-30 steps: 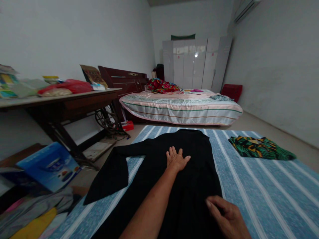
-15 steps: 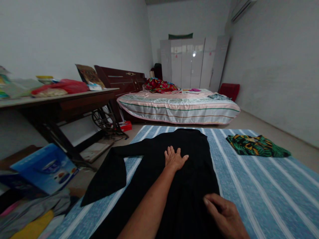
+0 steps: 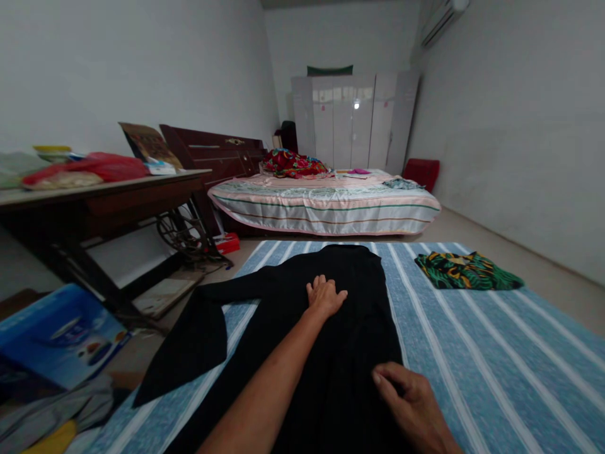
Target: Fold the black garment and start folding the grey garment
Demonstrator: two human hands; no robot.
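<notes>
A black long-sleeved garment [image 3: 283, 315] lies spread flat on a blue striped bedsheet [image 3: 496, 353], one sleeve hanging off the left edge. My left hand [image 3: 324, 296] rests flat on the garment's upper middle, fingers stretched out. At the lower right my right hand [image 3: 409, 403] presses on the garment near its right edge, fingers curled down onto the cloth; a grip on the fabric cannot be made out.
A folded green patterned cloth [image 3: 466, 271] lies on the sheet at the right. A second bed [image 3: 326, 205] with a striped cover stands behind, white wardrobes [image 3: 354, 120] beyond it. At left are a wooden table [image 3: 94, 195], a blue box [image 3: 61, 337] and piled clothes [image 3: 51, 422].
Both hands stay on the black garment. The view has shifted, so everything sits a little further left and lower in the frame.
</notes>
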